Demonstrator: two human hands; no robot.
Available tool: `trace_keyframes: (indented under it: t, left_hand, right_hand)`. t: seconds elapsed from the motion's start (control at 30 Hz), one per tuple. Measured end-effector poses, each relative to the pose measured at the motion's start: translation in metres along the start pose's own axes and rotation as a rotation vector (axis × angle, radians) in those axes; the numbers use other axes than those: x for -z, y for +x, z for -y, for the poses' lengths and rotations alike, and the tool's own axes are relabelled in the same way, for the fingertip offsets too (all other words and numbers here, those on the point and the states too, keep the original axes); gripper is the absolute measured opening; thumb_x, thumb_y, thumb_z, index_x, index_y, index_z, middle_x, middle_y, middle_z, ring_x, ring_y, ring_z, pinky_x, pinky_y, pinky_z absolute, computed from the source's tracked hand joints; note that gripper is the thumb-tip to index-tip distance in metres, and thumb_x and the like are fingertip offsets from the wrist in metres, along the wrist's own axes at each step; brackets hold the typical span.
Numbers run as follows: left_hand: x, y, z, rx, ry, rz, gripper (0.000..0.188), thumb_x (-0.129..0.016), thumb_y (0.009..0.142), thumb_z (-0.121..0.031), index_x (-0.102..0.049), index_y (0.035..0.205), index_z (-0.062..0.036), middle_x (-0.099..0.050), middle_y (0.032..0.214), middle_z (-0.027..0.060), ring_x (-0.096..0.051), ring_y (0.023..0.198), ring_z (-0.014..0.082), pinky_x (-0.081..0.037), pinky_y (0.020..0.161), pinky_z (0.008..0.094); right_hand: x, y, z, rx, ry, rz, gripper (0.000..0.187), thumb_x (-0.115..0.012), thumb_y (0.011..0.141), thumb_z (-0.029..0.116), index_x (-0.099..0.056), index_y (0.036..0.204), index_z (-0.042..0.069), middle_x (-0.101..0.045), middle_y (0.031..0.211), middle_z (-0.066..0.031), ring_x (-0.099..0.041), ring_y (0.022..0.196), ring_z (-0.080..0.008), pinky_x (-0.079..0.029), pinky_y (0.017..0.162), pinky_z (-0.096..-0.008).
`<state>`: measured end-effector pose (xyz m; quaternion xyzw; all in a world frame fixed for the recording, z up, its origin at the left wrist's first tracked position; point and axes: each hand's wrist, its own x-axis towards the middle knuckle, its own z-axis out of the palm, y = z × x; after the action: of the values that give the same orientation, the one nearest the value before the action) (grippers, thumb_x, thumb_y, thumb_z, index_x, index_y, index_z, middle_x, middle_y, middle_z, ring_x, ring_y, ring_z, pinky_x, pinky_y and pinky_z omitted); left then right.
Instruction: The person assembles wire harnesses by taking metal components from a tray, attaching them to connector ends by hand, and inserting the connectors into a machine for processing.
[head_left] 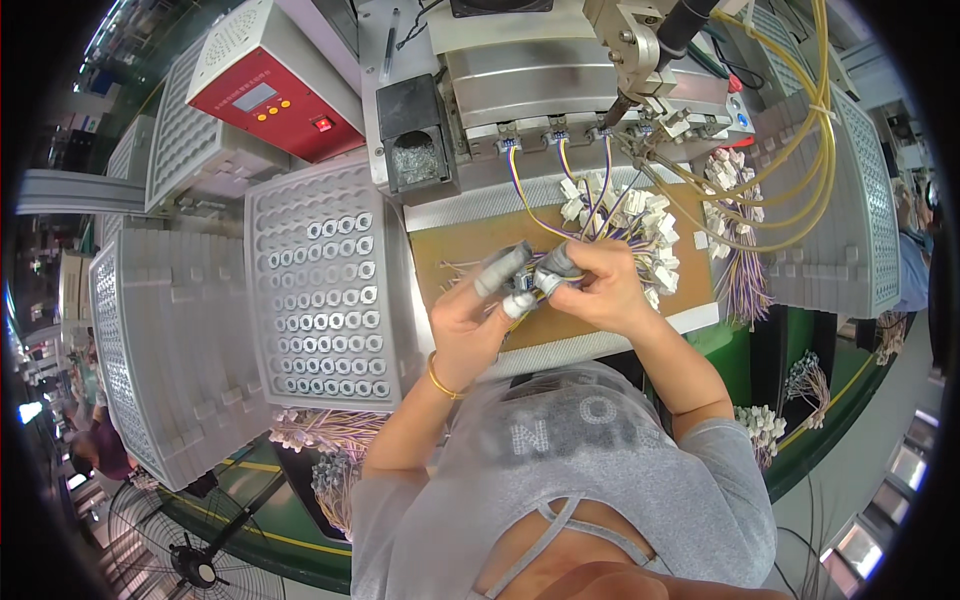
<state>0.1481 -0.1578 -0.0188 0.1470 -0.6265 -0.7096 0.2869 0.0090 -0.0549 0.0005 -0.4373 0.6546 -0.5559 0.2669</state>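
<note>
Leftmost, a grey tray (285, 205) holds rows of metal rings (320, 322); next, the left hand (468, 322) pinches a small wired part (527, 282) in covered fingertips above a brown mat (560, 325). Opposite, the right hand (612, 290) seems closed on it too, near white connectors (655, 230). Probably it is being positioned, which calls for a steady, light two-handed pinch.

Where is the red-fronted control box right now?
In the head view, the red-fronted control box stands at upper left, just beyond the pale grey tray and left of the black box.
</note>
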Motion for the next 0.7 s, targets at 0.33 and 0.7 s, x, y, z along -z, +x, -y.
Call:
trace_keyframes:
  t: [0.33,0.7]
  left_hand:
    - [-0.008,0.010,-0.003,0.378,-0.498,-0.105,0.021,-0.051,0.083,-0.005,-0.057,0.103,0.0001,-0.060,0.097,0.0073,-0.053,0.067,0.0082,-0.042,0.052,0.0189]
    - [-0.029,0.014,0.040,0.136,-0.262,-0.063,0.034,-0.057,0.080,-0.011,-0.052,0.111,0.0004,-0.059,0.095,0.0068,-0.054,0.081,0.0169,-0.045,0.065,0.0253]
  right_hand:
    - [-0.008,-0.002,0.004,-0.266,0.145,0.062,0.006,-0.052,0.070,0.002,-0.054,0.075,0.000,-0.051,0.062,0.0017,-0.044,0.055,-0.0028,-0.035,0.046,-0.0201]
    - [0.029,0.003,-0.009,-0.341,0.154,-0.339,0.015,-0.059,0.068,0.008,-0.059,0.082,0.002,-0.057,0.068,-0.0005,-0.049,0.054,-0.0051,-0.038,0.048,-0.0190]
